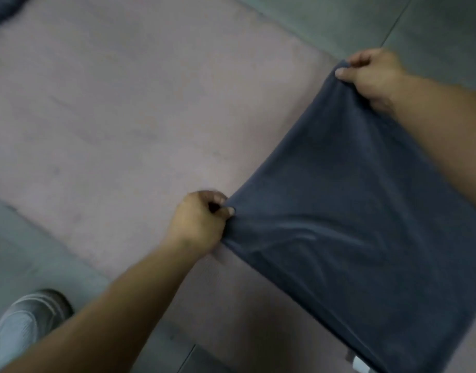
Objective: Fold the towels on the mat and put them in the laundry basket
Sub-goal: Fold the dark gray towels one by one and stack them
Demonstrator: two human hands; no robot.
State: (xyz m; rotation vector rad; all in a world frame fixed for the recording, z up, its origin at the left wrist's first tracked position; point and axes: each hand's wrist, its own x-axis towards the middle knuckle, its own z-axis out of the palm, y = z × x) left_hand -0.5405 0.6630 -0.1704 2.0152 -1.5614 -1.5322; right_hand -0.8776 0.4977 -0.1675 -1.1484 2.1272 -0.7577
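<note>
Toward 3 o'clock in the head view: dark slate-blue towel (pixel 352 211), spread as one broad panel from 1 o'clock down to 5 o'clock, overlapping the right edge of the pinkish-grey mat (pixel 124 103). Stretched along its left edge between both hands. Left hand (pixel 199 224), just below centre near 6 o'clock, fingers curled tight with thumb on top, pinching the near corner of that edge. Right hand (pixel 374 76), at 1 o'clock, fingers and thumb curled round the far corner, bunching the cloth there. Faint creases fanning out from the left-hand grip. Small white patch (pixel 362 366) showing at the towel's lower edge, 5 o'clock. Grey tiled floor (pixel 433 28) around the mat. Grey shoe (pixel 35 313) on the floor at 7 o'clock. Dark bundle of cloth (pixel 0 6) at 11 o'clock, cut off by the frame, too blurred to name further.
</note>
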